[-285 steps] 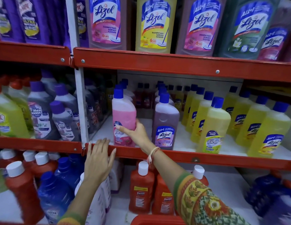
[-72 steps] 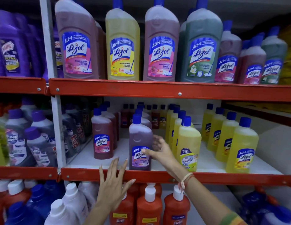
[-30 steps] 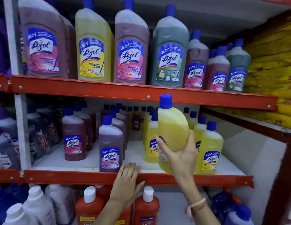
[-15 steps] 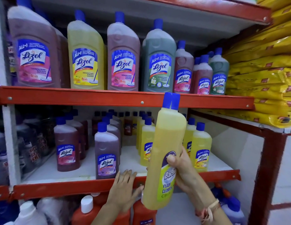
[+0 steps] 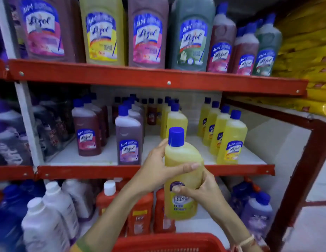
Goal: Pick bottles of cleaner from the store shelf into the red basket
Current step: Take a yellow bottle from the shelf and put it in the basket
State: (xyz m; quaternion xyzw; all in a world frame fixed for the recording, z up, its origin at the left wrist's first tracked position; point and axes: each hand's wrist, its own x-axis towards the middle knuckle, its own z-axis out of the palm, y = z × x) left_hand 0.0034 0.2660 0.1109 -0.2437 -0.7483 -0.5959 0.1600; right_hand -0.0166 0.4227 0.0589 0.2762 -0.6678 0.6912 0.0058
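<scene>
I hold a yellow cleaner bottle (image 5: 182, 206) with a blue cap upright in front of the middle shelf. My left hand (image 5: 155, 171) wraps its upper body from the left. My right hand (image 5: 204, 193) grips it lower down from the right, thumb across the label. The red basket (image 5: 169, 242) shows its rim at the bottom edge, directly below the bottle. On the middle shelf (image 5: 85, 171) stand more bottles: a maroon one (image 5: 87, 133), a purple one (image 5: 129, 137) and a row of yellow ones (image 5: 231, 140).
Large Lizol bottles (image 5: 102, 31) fill the top shelf. Orange bottles (image 5: 140, 210), white ones (image 5: 49, 215) and blue ones crowd the bottom shelf. Yellow packets (image 5: 307, 51) are stacked at the right behind a red upright post (image 5: 295, 188).
My left hand left the shelf edge and closed on the yellow bottle. The bottle came down from in front of the upper shelf to over the basket, which is now in view.
</scene>
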